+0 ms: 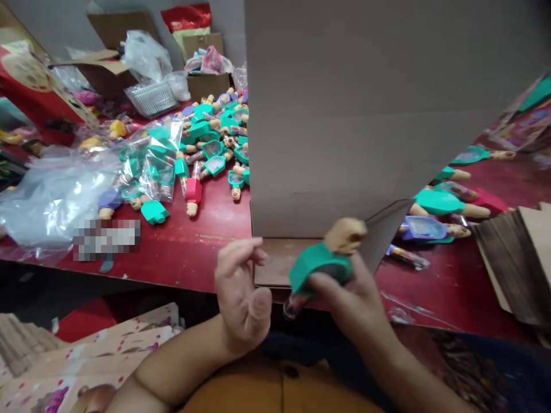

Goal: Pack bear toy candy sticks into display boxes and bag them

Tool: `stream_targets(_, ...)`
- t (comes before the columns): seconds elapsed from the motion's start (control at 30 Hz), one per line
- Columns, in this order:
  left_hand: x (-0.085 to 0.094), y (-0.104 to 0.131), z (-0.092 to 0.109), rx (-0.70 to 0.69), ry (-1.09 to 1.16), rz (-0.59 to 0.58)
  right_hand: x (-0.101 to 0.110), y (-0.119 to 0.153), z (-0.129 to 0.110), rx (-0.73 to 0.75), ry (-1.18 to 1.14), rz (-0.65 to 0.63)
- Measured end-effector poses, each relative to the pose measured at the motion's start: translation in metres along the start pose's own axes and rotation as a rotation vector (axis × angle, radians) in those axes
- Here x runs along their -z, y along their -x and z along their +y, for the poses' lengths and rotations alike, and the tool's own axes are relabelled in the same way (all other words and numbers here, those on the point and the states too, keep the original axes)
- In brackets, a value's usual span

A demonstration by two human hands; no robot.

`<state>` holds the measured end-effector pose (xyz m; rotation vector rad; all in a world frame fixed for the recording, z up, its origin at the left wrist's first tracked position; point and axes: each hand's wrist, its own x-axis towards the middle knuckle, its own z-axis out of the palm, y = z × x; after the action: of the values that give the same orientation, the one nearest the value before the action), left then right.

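My right hand (353,301) grips a green toy (316,267) with a tan, knob-like head on top and a clear tube below. The toy is tilted and a little blurred, held in front of the open side of a tall cardboard box (327,143). To its left, my left hand (243,298) is raised with its fingers loosely bent and the thumb apart, holding nothing that I can see. Its fingertips are close to the box's lower left edge. Many similar toys in green, purple and pink form a pile (210,137) left of the box.
Clear plastic bags (55,195) lie at the left of the red table (206,246). More toys (439,201) are right of the box, beside stacked flat cardboard (516,264). Printed sheets (124,355) sit low at left. Opened cartons (103,74) stand at the back.
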<state>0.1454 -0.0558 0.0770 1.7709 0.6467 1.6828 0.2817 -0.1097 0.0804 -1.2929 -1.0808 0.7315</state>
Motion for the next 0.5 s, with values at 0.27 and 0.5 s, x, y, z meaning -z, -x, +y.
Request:
stream_targets(0.27, -0.014, 0.079, -0.042, -0.332, -0.690, -0.605, 0.004, -0.030, 0.036, 0.201, 0.054, 0.314)
stream_targets(0.5, -0.020, 0.083, -0.046, -0.364, -0.782, -0.583, -0.013, -0.038, 0.054, 0.115, 0.352, 0.036)
